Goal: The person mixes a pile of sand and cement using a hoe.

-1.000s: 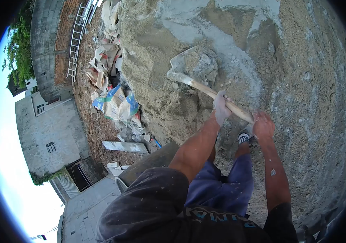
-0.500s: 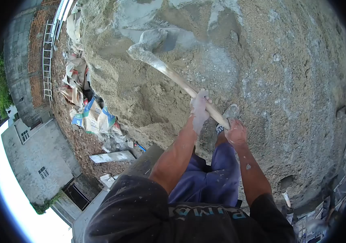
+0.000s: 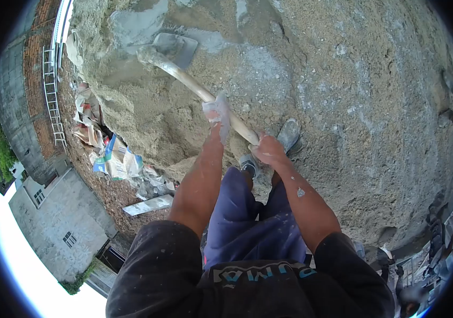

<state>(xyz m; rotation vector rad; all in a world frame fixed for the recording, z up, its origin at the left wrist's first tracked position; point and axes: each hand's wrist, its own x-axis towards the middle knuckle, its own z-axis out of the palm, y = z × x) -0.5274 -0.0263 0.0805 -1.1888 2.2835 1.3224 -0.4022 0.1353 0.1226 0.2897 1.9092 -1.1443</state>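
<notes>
I hold a hoe (image 3: 189,80) by its long wooden handle, which slants from upper left down to the right. My left hand (image 3: 217,109), coated in pale grey dust, is wrapped round the middle of the handle. Closed round the handle's near end is my right hand (image 3: 269,149). The flat grey blade (image 3: 184,51) lies on the pile of sand and cement (image 3: 157,106), beside a wet grey patch (image 3: 139,26). Its far edge is hard to tell from the mix.
My shoes (image 3: 289,133) stand on the sandy ground just past my hands. Torn cement bags (image 3: 118,159) and a pale board (image 3: 148,205) lie to the left. A ladder (image 3: 51,95) leans on a brick wall (image 3: 34,69). Blurred clutter (image 3: 433,249) is at the lower right.
My hands and the hoe have shifted left and up in the view, and the blade's flat face shows more. Both my shoes are now seen. My grip holds.
</notes>
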